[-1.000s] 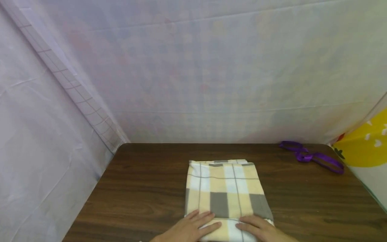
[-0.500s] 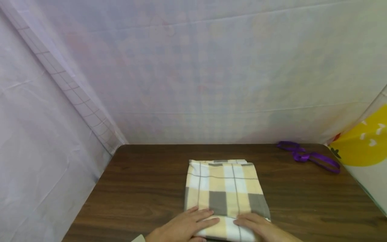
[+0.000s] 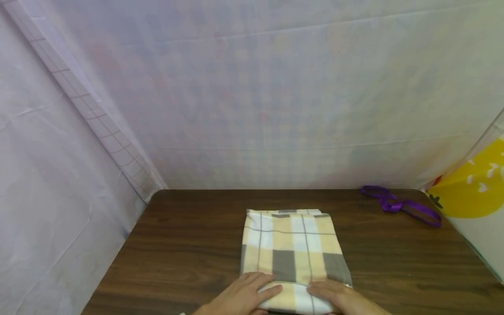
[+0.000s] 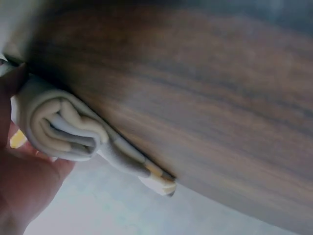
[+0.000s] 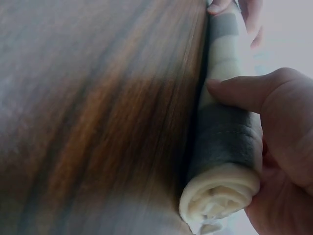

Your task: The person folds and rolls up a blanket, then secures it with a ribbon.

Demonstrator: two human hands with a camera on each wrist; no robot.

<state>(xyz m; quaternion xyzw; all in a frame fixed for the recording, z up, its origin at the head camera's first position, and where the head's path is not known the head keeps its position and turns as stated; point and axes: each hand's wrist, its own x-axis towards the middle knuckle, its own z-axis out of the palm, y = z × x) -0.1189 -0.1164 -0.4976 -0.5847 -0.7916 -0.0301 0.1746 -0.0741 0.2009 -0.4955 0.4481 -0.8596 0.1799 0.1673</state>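
Observation:
A yellow, white and grey checked cloth lies folded flat on the table, its near end wound into a thick roll. The layers spiral inward at the roll's end in the left wrist view. My left hand holds the left part of the roll, fingers over the top and thumb at the near side. On the right part, my right hand grips likewise; the right wrist view shows its thumb pressed on the near side. Some fingertips are hidden behind the roll.
The dark wood-grain table reaches back to a pale hanging sheet. A looped purple ribbon lies at the table's back right. Yellow patterned fabric hangs beyond the right edge, and white sheeting on the left.
The hands have drawn in slightly around the roll, and the left fingers lie closer together. The roll's near edge now shows above the bottom of the head view. The ribbon stays put.

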